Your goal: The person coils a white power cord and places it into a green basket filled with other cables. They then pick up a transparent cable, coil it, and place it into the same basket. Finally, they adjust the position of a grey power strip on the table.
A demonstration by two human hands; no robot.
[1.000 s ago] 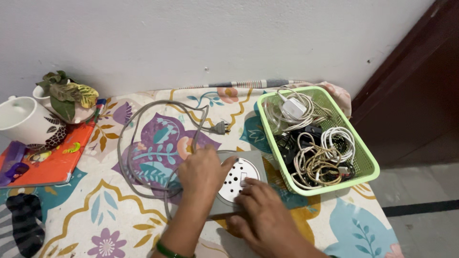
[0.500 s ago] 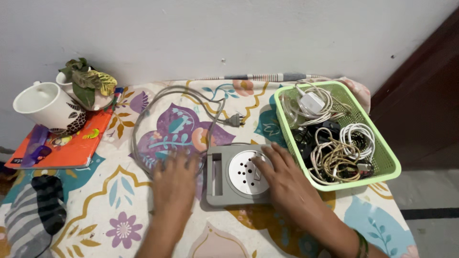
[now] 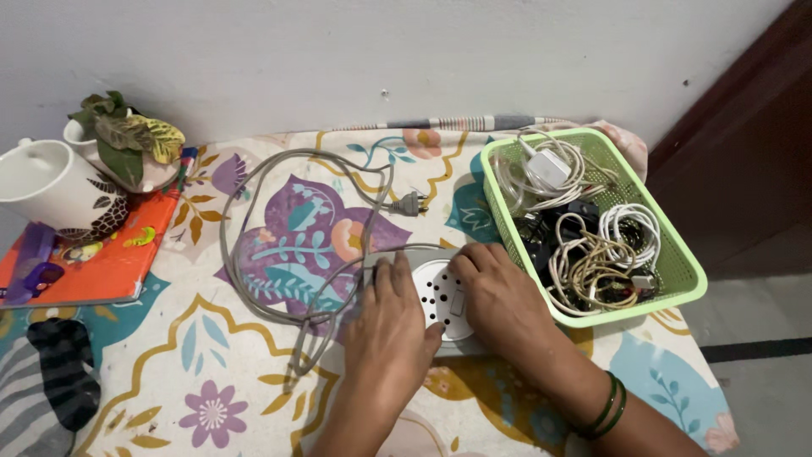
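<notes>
A grey extension box (image 3: 443, 292) with a white round socket plate lies on the floral tablecloth (image 3: 220, 398). My left hand (image 3: 387, 326) rests flat on its left part, fingers pointing away from me. My right hand (image 3: 499, 296) presses on its right side, fingers curled over the far edge. The box's grey cord (image 3: 254, 245) loops out to the left, and its plug (image 3: 411, 203) lies beyond the box. Part of the box is hidden under both hands.
A light green basket (image 3: 681, 271) of tangled white, black and beige cables sits at the right. At the left stand a white patterned mug (image 3: 46, 190), a small potted plant (image 3: 127, 144) and an orange book (image 3: 93, 267). A striped sock (image 3: 51, 385) lies near the left corner.
My left hand has moved from the cloth beside the cord onto the box's left part. My right hand stays on the right side. The view shifted slightly.
</notes>
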